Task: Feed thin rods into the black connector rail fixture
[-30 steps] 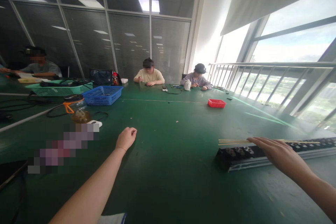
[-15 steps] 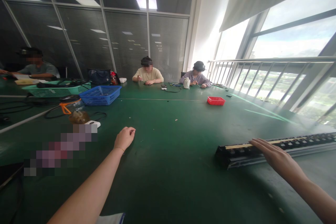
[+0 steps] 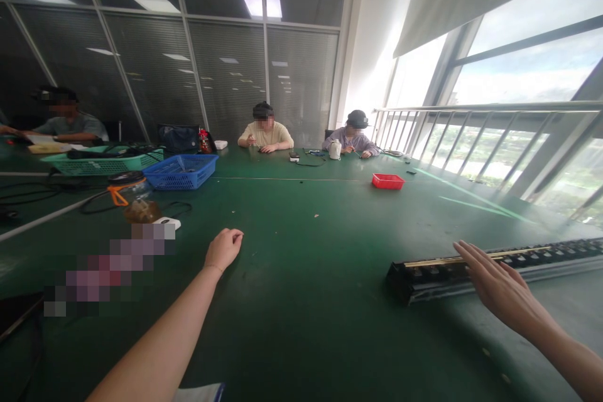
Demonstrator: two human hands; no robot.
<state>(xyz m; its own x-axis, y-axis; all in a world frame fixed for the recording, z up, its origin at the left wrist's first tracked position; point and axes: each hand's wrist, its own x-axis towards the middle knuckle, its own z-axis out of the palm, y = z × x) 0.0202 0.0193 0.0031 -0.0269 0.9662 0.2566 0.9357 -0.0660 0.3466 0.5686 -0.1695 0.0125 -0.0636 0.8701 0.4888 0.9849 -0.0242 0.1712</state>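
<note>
right hand (image 3: pixel 499 286): grip open, fingers flat and together, palm down, holding nothing. it hovers just above the near part of the long black power strip with a silver metal base (image 3: pixel 438 276), which lies on the green worktop (image 3: pixel 311 301) and runs off toward the right edge of the view. the thin pale wooden sticks (image 3: pixel 433 261) lie lengthwise along the top of the strip; whether the fingertips touch them cannot be told.

left hand (image 3: pixel 225 247): grip closed in a loose fist, resting on the worktop well apart from the strip. whether anything is inside the fist cannot be told.

judgement on handling: the sticks are light and round and would roll off the strip easily. a flat palm is best brought straight down along their length, so that all are pressed evenly and none is flicked sideways. the strip looks heavy enough to stay put under light pressure.

surroundings: a glass jar with an orange clasp (image 3: pixel 134 195) and a blue plastic basket (image 3: pixel 181 171) stand at far left, a teal basket (image 3: pixel 101 161) beyond them, a small red tray (image 3: pixel 387 181) further across. three other people sit at the far side, their hands at their own work.
</note>
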